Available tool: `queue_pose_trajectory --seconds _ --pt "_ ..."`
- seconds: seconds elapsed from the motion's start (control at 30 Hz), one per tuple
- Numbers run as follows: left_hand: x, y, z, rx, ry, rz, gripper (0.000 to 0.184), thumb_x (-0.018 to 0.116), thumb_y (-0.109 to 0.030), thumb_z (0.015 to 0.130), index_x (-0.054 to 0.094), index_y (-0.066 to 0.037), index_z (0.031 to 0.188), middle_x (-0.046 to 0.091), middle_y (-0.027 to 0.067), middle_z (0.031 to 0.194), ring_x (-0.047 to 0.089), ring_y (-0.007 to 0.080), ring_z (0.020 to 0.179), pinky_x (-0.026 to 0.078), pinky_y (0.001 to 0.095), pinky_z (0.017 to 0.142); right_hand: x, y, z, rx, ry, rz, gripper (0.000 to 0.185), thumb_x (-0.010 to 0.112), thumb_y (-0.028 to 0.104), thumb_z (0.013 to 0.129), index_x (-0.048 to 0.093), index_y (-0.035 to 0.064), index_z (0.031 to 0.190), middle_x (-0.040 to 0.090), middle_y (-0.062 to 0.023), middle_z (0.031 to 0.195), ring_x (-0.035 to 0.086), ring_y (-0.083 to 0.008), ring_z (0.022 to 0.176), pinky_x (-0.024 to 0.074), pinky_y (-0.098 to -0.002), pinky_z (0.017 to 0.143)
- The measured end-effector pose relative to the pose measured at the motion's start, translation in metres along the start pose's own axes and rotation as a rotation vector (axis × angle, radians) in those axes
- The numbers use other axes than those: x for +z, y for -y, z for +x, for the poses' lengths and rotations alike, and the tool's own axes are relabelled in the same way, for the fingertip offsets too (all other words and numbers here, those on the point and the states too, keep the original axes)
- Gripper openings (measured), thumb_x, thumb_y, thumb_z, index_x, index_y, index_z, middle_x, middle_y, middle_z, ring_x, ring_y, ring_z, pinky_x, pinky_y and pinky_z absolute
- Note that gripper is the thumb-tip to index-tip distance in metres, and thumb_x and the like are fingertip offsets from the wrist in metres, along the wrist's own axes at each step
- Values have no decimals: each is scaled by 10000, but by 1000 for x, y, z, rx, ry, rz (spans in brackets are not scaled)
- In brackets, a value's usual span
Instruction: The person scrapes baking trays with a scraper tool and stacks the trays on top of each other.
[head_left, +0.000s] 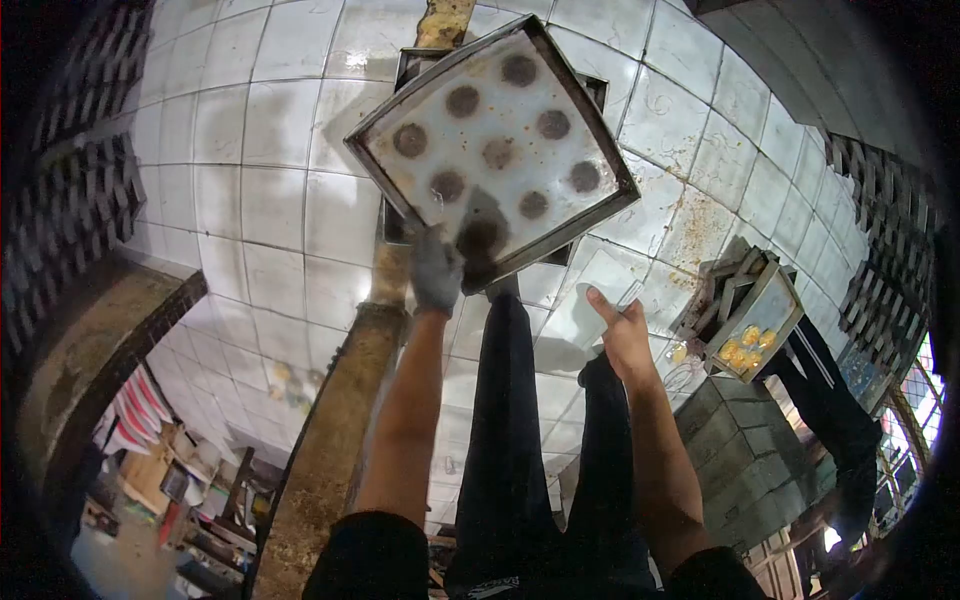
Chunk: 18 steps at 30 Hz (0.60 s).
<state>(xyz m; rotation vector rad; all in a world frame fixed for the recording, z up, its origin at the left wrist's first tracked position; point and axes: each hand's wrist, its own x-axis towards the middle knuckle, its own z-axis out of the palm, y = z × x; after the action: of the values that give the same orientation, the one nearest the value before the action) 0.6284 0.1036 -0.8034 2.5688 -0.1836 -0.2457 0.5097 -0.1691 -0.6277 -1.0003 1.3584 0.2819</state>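
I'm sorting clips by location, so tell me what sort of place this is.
Probably a bakery: the left hand grips a tray with dark round marks, and another tray holds golden, baked-looking pieces.

Left grip [437, 272], gloved: blurred; finger placement on upper tray [500, 150] unclear. Beneath that tray, rims of a lower layer [599, 91] show; the rest is hidden, so 1 tray or several cannot be told. Yellow pieces [748, 345], right: too small to identify. 2nd person [812, 372]: partly lost in darkness. Clutter [180, 480], lower left: blurred. Clothing lettering [492, 584]: illegible.
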Motion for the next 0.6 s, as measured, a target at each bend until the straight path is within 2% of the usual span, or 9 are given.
queue_pose_trajectory --seconds 0.03,0.17,0.27,0.33,0.37,0.43,0.5,0.57,0.6 --pt "4 -1 10 264 94 100 476 644 -157 915 537 -45 1365 571 231 1341 545 406 1263 468 502 1029 0 -5 2 -16 19 -7 432 809 173 904 620 -94 1188 706 -135 1114 661 -190 1016 523 -339 913" --pt "29 1 55 223 35 292 504 631 -141 913 537 -89 1405 569 245 1345 541 439 1268 459 508 1059 0 -16 -10 -3 175 16 454 809 160 903 608 -91 1222 700 -140 1147 661 -193 1023 520 -337 925" --pt "55 10 70 33 204 316 421 637 -172 914 606 -116 1331 626 234 1272 588 440 1198 475 518 1021 -16 -39 -4 -53 133 34 462 807 147 902 600 -74 1252 695 -131 1180 664 -195 1023 524 -339 911" --pt "86 32 58 -118 368 135 309 651 -155 893 667 -104 1198 677 236 1130 644 417 1084 507 504 953 -29 -49 -4 -25 100 89 446 803 140 902 600 -55 1249 695 -110 1169 660 -201 1025 516 -343 921" --pt "91 35 43 -120 378 139 309 651 -155 893 667 -104 1198 677 236 1130 644 417 1084 507 504 953 -26 -47 -10 -7 86 123 439 802 136 902 600 -46 1247 694 -100 1164 659 -204 1025 511 -345 926" --pt "87 32 6 151 701 -152 230 645 -103 882 676 -69 1107 695 212 1024 680 362 1004 532 469 876 -29 -43 -20 40 90 155 435 803 136 900 596 -28 1247 688 -82 1155 645 -201 1050 496 -344 948" --pt "34 8 -37 -20 826 -536 221 677 -80 840 678 -36 1057 701 193 1010 685 364 993 535 457 864 -39 -50 -24 -22 87 137 411 793 145 911 601 -4 1242 682 -68 1148 635 -191 1061 490 -338 950" --pt "-26 10 -78 -698 1010 -999 358 713 -98 815 649 -13 1157 686 189 1129 651 372 1096 510 472 949 -42 -49 -29 -11 68 126 401 786 150 919 602 9 1246 678 -63 1148 633 -191 1060 487 -336 950" --pt "-34 35 -117 -482 811 -476 429 724 -137 824 621 8 1215 644 217 1237 600 387 1195 478 464 1014 -41 -46 -32 11 92 141 399 786 158 921 607 9 1245 681 -58 1141 635 -193 1054 485 -340 953"
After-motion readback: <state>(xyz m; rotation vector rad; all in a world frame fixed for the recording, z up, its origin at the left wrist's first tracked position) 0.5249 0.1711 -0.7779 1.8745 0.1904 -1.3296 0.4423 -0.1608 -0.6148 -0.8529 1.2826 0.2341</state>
